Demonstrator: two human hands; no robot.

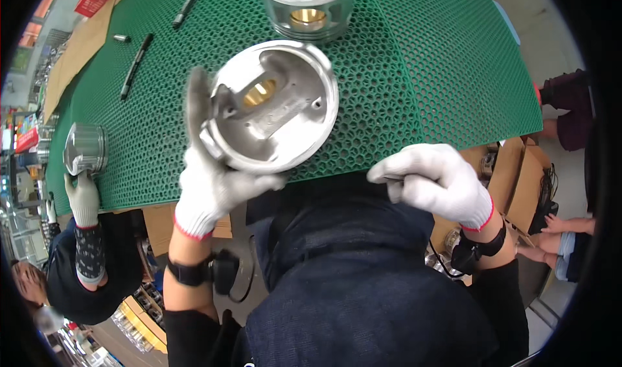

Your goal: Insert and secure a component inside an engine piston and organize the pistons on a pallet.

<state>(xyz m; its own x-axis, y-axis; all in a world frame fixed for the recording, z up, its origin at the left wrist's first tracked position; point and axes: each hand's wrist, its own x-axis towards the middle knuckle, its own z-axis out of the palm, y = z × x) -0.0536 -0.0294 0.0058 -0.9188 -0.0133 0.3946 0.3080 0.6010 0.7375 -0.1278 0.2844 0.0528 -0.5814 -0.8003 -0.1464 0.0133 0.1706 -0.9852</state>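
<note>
A large silver engine piston (278, 127) is tilted so that its hollow underside faces up, with a brass-coloured bushing (260, 92) inside. My left hand (210, 179), in a white glove with a red cuff edge, grips its left and lower rim, the fingers reaching up along the side. At the mat's near edge, apart from the piston, my gloved right hand (437, 180) is closed with curled fingers. Whatever lies between those fingertips, if anything, is too hidden to name. Just beyond the held piston, a second piston (310, 11) stands on the green mat (447, 75).
Two dark pens (136, 66) and a small metal cylinder (121, 38) lie at the far left of the mat. A co-worker's gloved hand (83, 198) touches another piston (85, 148) on the left. Cardboard boxes (508, 172) sit below the right edge, near other people.
</note>
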